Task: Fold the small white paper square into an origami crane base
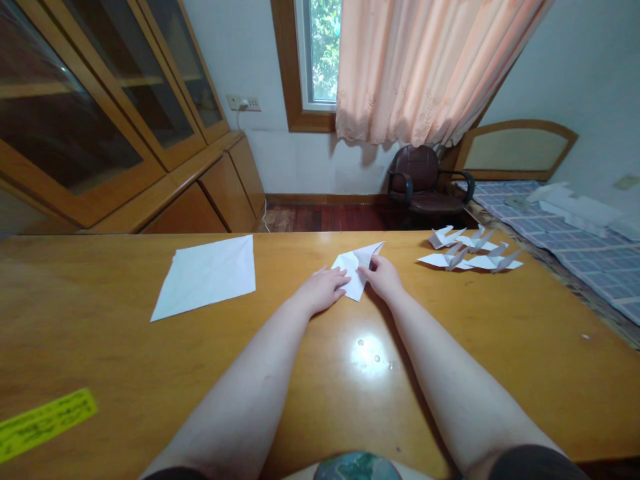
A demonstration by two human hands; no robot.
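Observation:
A partly folded sheet of white paper [354, 270] lies on the wooden table in front of me, one pointed flap raised at its upper right. My left hand [324, 288] rests on its left side with the fingers stretched out flat over the paper. Thumb and fingers of my right hand [381, 275] pinch the right side, near the raised flap. Left of my hands is a flat stack or sheet of white paper [210, 277]. Several folded white paper cranes [450, 259] stand grouped at the table's far right.
The wooden table [150, 373] spans the width, with a yellow label [47, 421] at its left front. Beyond its far edge are a glass-door cabinet [150, 147], a brown armchair [423, 177] and a pink curtain [415, 67]. A bed [565, 227] adjoins on the right.

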